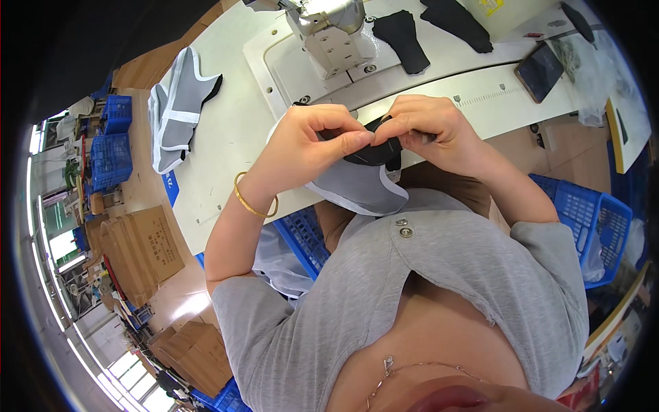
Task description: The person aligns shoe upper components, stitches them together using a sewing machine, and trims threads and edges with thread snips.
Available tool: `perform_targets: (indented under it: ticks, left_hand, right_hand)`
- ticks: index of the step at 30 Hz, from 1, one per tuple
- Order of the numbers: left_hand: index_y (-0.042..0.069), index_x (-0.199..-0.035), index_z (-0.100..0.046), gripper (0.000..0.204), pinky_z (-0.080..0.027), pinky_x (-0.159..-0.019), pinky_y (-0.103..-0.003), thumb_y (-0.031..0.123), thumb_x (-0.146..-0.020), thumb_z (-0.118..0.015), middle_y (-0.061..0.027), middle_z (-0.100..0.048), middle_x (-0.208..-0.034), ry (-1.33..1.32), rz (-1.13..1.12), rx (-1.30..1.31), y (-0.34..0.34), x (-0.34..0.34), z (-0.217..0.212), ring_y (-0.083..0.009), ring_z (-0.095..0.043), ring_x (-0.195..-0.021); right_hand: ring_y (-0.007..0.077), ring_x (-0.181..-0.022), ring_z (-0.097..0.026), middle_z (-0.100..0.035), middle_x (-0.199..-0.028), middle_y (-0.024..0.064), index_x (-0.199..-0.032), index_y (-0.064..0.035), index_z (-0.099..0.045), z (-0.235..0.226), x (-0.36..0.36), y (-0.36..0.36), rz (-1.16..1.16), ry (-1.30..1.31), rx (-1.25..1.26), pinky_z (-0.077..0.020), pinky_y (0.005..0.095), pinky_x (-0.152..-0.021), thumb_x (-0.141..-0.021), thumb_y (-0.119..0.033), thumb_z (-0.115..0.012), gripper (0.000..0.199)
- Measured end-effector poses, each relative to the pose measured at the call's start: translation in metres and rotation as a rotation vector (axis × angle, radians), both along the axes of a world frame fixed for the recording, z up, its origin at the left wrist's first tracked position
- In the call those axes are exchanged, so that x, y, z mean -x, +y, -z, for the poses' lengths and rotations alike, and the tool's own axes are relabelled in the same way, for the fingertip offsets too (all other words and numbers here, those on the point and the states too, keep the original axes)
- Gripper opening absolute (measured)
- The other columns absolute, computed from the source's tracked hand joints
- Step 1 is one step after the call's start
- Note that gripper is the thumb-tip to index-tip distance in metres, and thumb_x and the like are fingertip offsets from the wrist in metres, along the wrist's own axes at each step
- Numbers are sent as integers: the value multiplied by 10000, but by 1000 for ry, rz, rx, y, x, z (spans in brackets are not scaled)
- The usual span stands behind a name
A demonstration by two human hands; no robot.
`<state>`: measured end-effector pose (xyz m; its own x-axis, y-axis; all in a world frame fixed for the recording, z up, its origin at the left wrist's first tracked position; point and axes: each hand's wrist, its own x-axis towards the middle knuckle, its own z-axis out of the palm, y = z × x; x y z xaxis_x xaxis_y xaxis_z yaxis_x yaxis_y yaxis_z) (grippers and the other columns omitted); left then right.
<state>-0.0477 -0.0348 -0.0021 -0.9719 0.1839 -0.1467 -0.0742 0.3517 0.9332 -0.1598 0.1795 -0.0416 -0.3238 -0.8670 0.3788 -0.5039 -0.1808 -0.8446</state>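
My left hand [309, 141] and my right hand [429, 130] meet over the near edge of a white sewing table [226, 137]. Both pinch a small black fabric piece [377, 152] between thumbs and fingers. Under it hangs a grey fabric piece with white binding [360, 187], draped off the table edge toward my lap. A gold bangle sits on my left wrist. The sewing machine head [329, 31] stands just beyond my hands.
A stack of grey pieces with white trim [175, 110] lies at the table's left. Black cut pieces [405, 41] and a dark phone [540, 71] lie at the back right. Blue plastic crates [594, 223] flank my seat; cardboard boxes [141, 250] stand on the floor at left.
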Motion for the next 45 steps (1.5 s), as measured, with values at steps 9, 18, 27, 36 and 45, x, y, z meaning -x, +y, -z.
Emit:
perform_targets:
  ticks: [9, 18, 27, 36, 45]
  left_hand:
    - [-8, -884, -700, 70, -375, -561, -192, 50, -852, -725, 41, -607, -725, -64, -144, 89, 8, -7, 2, -13, -480, -642]
    - [-1, -811, -697, 107, -438, -537, -239, 83, -776, -754, -26, -637, -652, 0, -182, 192, 8, -5, -5, -77, -544, -576]
    - [29, -801, -681, 105, -411, -658, -331, 126, -808, -721, -57, -599, -689, 474, -141, 481, 19, -6, 4, -234, -542, -621]
    - [28, -785, -660, 130, -395, -690, -321, 139, -815, -720, -50, -606, -703, 393, -94, 440, 15, -2, 4, -227, -516, -590]
    - [81, -819, -659, 120, -309, -897, -326, 161, -800, -745, 15, -598, -755, 415, -109, 503, -3, -6, -4, -148, -500, -673]
  right_hand:
    - [242, -861, -678, -688, -899, 112, -1002, -53, -671, -5, -4, -1, 114, -248, -66, -521, 333, -757, -826, 31, -631, 199]
    - [233, -737, -698, -712, -843, 112, -972, -29, -692, -15, 18, -10, 12, 238, -95, -537, 312, -634, -814, -139, -740, 198]
    - [245, -708, -668, -701, -814, 81, -936, -40, -690, -16, 20, -13, 31, 288, -2, -534, 325, -607, -763, -103, -746, 192]
    - [240, -733, -616, -573, -688, 60, -738, -65, -557, -42, 38, -27, -183, 768, -187, -501, 364, -621, -749, -73, -674, 117]
    - [283, -704, -637, -625, -722, 95, -857, -38, -589, -38, 43, -23, -121, 551, -182, -498, 374, -634, -785, -48, -652, 96]
